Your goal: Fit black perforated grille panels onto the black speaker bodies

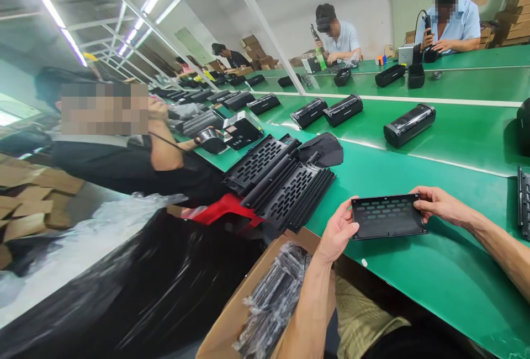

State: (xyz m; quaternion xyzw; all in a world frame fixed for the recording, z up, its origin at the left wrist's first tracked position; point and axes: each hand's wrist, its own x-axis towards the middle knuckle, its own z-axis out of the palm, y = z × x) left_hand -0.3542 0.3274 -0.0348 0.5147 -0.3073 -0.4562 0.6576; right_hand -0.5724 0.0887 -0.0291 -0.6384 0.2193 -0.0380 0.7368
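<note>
A flat black panel with rows of slots [387, 216] is held level just above the green table [434, 270]. My left hand [337, 232] grips its left edge, thumb on top. My right hand [436, 204] pinches its right edge, fingers curled round it. Stacks of similar slotted black panels [281, 179] lie on the table to the left, beside a black cloth-like piece [325, 149].
A cardboard box [232, 315] with wrapped black parts [275, 298] sits below my left arm. Black speaker-like housings [409, 124] lie along the green belt. A person sits close on the left; several others work across the table with tools. A black plastic bag [136, 287] fills the lower left.
</note>
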